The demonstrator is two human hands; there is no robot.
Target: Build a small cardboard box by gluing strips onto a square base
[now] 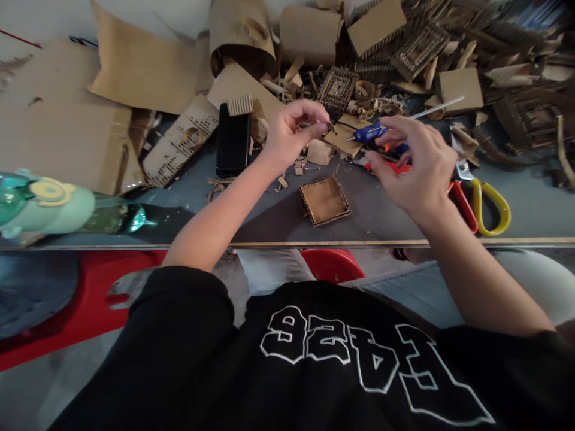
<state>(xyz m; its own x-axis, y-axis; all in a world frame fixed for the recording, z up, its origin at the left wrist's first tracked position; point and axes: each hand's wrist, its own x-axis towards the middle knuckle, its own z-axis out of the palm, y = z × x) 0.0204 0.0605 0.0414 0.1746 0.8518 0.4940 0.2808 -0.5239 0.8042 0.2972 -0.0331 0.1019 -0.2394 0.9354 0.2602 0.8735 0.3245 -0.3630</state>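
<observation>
My left hand (299,130) is closed in a pinch, thumb against fingertips, on a small dark scrap of cardboard (332,127). To its right hovers my right hand (420,164), its fingers curved and apart from the thumb. Behind those fingers lies a blue glue gun (369,132), nozzle toward the left, with a pale glue stick (438,106) jutting out its back. A red-handled tool (398,168) shows partly below the glue gun, mostly hidden by my right hand. Between my forearms sits a small square cardboard tray (326,200) with corrugated edging.
Scissors with red and yellow handles (492,209) lie right of my right wrist. A black phone (233,140) rests left of my left hand, a green bottle (67,203) lies farther left. Cardboard sheets (148,66) and corrugated pieces (422,51) crowd the back. The table edge (381,243) runs before me.
</observation>
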